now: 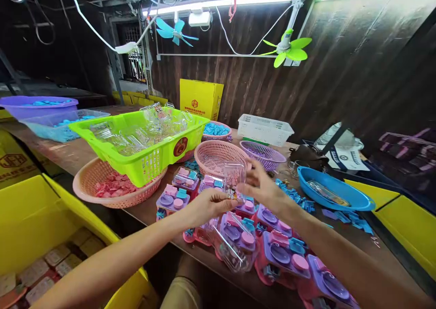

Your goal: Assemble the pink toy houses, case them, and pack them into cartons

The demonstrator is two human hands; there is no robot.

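Between my two hands is a clear plastic cover [234, 174], with a small colourful printed patch near its lower end. My left hand [218, 203] pinches that lower end between thumb and fingers. On the other side, my right hand [261, 182] has its fingers closed around the cover's right edge. Beneath them stand several pink and purple toy units [279, 254] with pink and blue parts on top, grouped along the table's front. Another clear plastic cover [235, 254] lies tilted over the front units.
A green basket [153, 161] of clear covers rests above a pink basket [126, 202] of pink pieces. Behind my hands are a round pink basket [218, 148] and a purple basket [275, 157]. A blue tray [354, 202] sits right; a yellow carton [30, 204] stands lower left.
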